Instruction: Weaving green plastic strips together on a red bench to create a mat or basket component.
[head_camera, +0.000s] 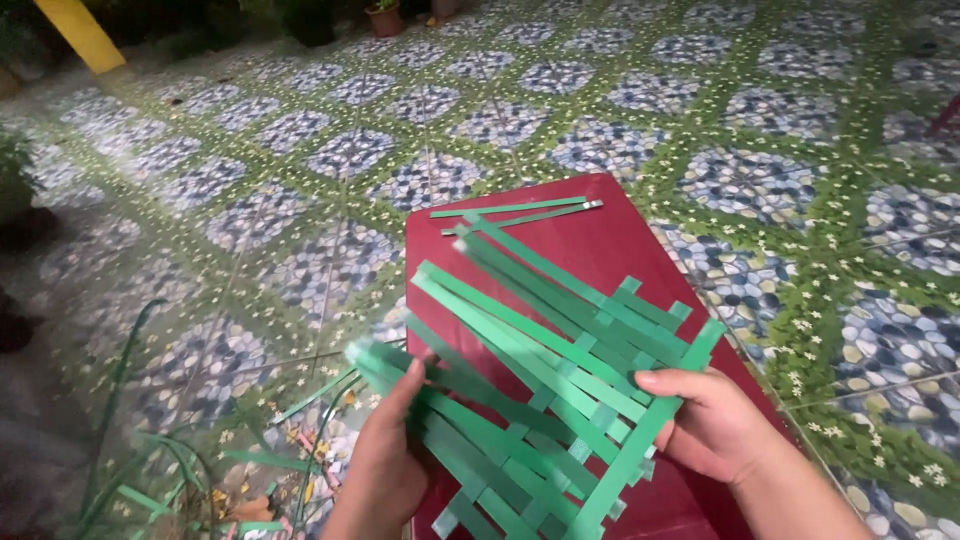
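Both hands work on a partly woven mat of green strips (540, 400), which is held low over a dark red surface (600, 240) in the lower middle of the head view. The left hand (385, 465) comes up from the bottom edge and grips the mat's left side, its fingers curled over a bundle of loose strip ends that fan out toward the upper left. The right hand (705, 420) closes on the mat's right edge, with the thumb lying flat on top of the weave and the other fingers tucked beneath it, so that a long green strip runs diagonally just past the palm. The woven part sits between the two hands, where strips cross over and under each other in a checked pattern, while the unwoven lengths stretch away toward the far end of the surface. Two loose green strips (515, 210) lie apart from the mat near the surface's far edge, nearly parallel to each other. The floor (750, 180) around the surface is tiled in a repeating pattern of blue-grey pebbles framed by green bands with small white flowers. At lower left, on the floor beside the surface, lies a scatter of green offcuts and scraps (250, 480). A potted plant (385, 15) stands at the top edge, and a yellow post (80, 35) leans in the upper left corner.
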